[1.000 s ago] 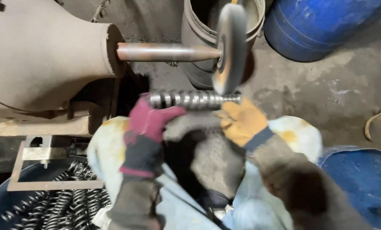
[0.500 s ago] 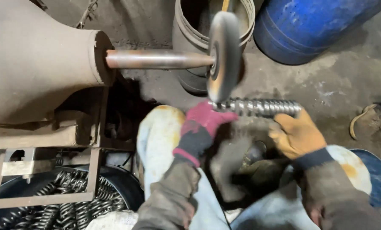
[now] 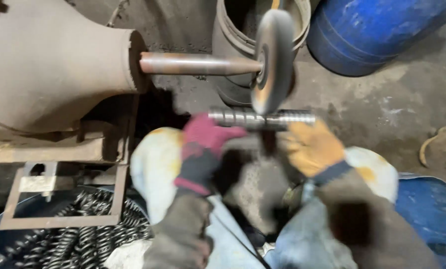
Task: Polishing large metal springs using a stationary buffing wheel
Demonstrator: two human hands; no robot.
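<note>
A ribbed metal rod [image 3: 263,118] lies level under the round buffing wheel [image 3: 271,59], touching its lower edge. My left hand [image 3: 205,139], in a red and black glove, grips the rod's left part. My right hand [image 3: 312,147], in a yellow glove, holds the rod's right part from below. The wheel sits on a tapered steel spindle [image 3: 198,64] that comes out of a large dusty motor housing [image 3: 53,65] on the left. My knees in pale trousers [image 3: 153,164] show below the hands.
A grey bucket [image 3: 233,30] stands behind the wheel and a blue drum [image 3: 377,35] at the upper right. A dark tub of several ribbed rods [image 3: 78,239] sits at the lower left under a rusty metal frame [image 3: 58,199]. Blue plastic [image 3: 432,209] lies at the lower right.
The rod has slid left under the wheel compared with half a second ago, when it stuck out to the right. Both hands moved with it, keeping their grip.
</note>
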